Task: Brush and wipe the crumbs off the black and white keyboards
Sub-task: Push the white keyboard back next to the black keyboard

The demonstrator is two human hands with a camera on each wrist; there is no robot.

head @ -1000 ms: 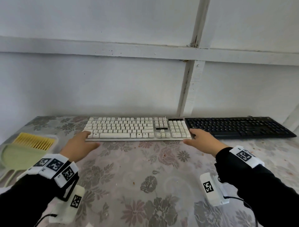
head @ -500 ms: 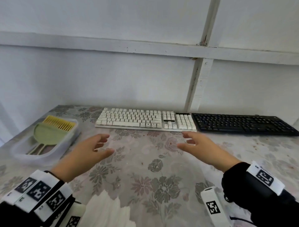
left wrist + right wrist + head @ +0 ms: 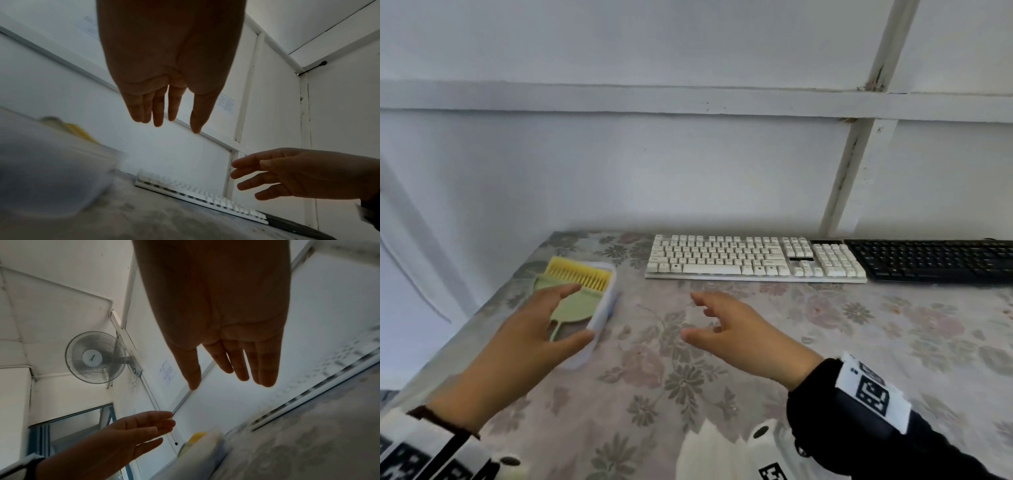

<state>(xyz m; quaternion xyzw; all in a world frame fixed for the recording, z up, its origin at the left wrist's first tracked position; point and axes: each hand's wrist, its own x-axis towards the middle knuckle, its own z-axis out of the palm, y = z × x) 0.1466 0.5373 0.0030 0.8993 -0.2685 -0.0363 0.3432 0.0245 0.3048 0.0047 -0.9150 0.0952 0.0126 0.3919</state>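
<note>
The white keyboard lies along the far edge of the floral table, with the black keyboard end to end on its right. At far left a clear plastic tub holds a pale green brush set with yellow bristles. My left hand hovers over the tub, fingers spread, holding nothing. My right hand floats open above the cloth in front of the white keyboard, clear of it. In the wrist views the left hand's fingers and the right hand's fingers hang straight and empty.
A white folded sheet, perhaps tissue, lies at the near edge. The table wears a floral cloth and backs onto a white wall; its left edge is just beyond the tub. A wall fan hangs high up.
Both hands let go of the white keyboard's front corners, drew back and swung left. The left hand now hangs over the tub, and my view has turned left.
</note>
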